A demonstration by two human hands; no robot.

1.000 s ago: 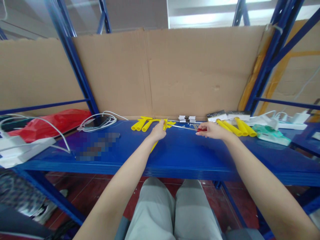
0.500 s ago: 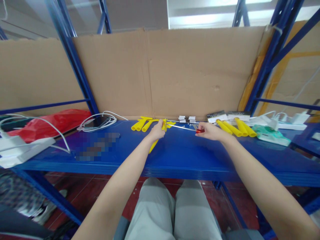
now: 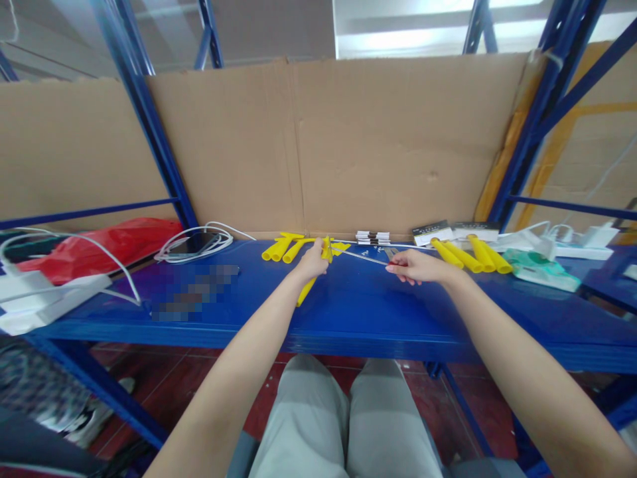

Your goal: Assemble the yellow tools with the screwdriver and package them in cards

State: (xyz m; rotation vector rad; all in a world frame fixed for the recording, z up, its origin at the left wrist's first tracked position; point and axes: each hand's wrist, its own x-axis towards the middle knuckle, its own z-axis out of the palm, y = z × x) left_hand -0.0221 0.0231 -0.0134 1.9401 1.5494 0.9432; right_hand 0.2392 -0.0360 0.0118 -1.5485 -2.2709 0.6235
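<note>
My left hand is closed on a yellow plastic tool, whose handle points down toward the table's front edge. My right hand grips the red handle of a screwdriver, mostly covered by the fingers. Its long metal shaft runs left to the head of the yellow tool by my left fingers. Small metal pieces lie behind the shaft. Other yellow pieces rest just left of my left hand. More yellow handles lie beyond my right hand.
Stacked black-and-white packs stand by the cardboard wall. On the blue table are a coiled white cable, a red bag, power strips and a green-white packet. Blue posts rise at both sides.
My right hand has lowered slightly and its fingers have shifted round the handle, covering more of the red. The shaft slopes down more toward the right. My left hand looks unmoved.
</note>
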